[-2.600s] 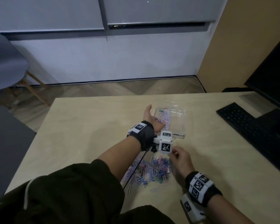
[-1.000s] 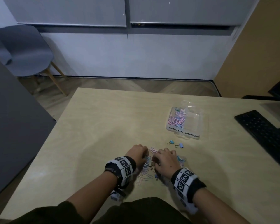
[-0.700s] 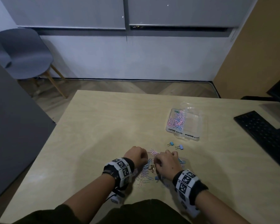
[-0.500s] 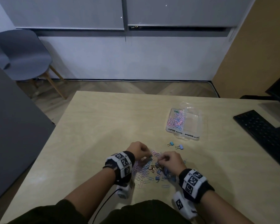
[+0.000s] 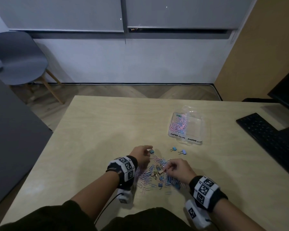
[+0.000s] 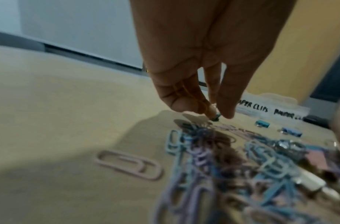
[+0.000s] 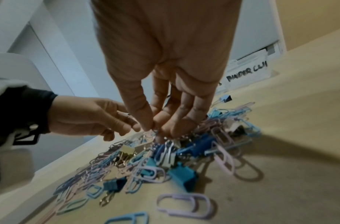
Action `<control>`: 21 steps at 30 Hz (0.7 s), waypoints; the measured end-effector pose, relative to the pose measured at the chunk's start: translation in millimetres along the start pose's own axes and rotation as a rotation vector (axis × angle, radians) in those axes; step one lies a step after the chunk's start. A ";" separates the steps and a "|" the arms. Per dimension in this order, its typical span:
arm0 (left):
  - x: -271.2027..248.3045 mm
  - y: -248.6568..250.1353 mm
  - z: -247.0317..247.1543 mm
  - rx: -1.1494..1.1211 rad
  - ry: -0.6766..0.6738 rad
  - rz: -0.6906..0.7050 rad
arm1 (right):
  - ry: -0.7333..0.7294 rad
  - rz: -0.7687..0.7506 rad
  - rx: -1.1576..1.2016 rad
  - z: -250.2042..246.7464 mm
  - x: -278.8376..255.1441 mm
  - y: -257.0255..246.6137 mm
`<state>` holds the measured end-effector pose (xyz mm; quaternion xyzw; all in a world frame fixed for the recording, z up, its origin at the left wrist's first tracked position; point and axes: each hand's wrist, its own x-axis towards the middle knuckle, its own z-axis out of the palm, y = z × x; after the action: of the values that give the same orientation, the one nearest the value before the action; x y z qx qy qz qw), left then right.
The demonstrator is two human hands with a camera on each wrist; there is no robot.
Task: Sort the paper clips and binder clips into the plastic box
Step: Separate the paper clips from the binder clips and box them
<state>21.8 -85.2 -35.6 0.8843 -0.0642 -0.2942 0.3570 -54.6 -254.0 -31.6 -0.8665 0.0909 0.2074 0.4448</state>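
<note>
A heap of pastel paper clips and binder clips lies on the table near me, also seen as the heap. My left hand pinches a small blue binder clip at the heap's far edge; the left wrist view shows this clip between thumb and fingertips. My right hand pinches a pale binder clip by its wire handle, just over the heap. The clear plastic box sits farther right, with paper clips in its left compartment.
Two loose blue binder clips lie between the heap and the box. A black keyboard and a monitor are at the right edge. A grey chair stands beyond the table's left corner.
Both hands have risen from pressing on the heap. The left hand has moved slightly forward with a blue binder clip, and the right now pinches a pale clip.
</note>
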 end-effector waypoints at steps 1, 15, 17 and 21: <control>-1.5 -4.2 -1.1 0.090 0.001 0.027 | -0.005 -0.004 0.003 -1.4 0.0 -0.1; -12.0 -16.1 -0.6 0.584 0.012 0.152 | 0.047 0.027 0.025 -7.8 13.1 -1.4; -11.8 -13.5 -0.9 0.557 0.017 0.164 | 0.067 0.009 0.001 -4.3 14.2 -1.4; -11.2 -7.4 -1.5 0.492 -0.020 0.163 | 0.001 -0.035 -0.130 4.7 10.9 -3.5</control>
<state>12.8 -75.2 -34.3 0.9335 -0.2084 -0.2485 0.1532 -44.9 -247.8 -36.2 -0.8952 0.0621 0.2046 0.3911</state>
